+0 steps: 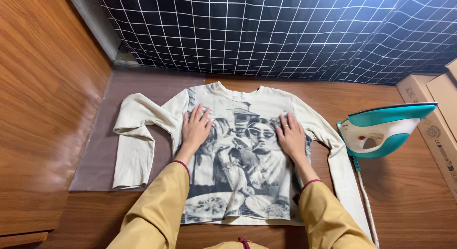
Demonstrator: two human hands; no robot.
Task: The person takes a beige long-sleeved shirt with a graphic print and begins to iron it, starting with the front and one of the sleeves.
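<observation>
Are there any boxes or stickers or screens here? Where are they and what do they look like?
Long brown cardboard box: at the right edge on the wooden floor, beside the upright teal and white iron; small dark printed marks along its side.
Second brown cardboard piece: lying on top of that box, plain and flat.
No screens or signs show.

A wooden floor (381,192) carries a grey mat (104,149), cream shirt (238,182), and teal iron (381,130).
</observation>
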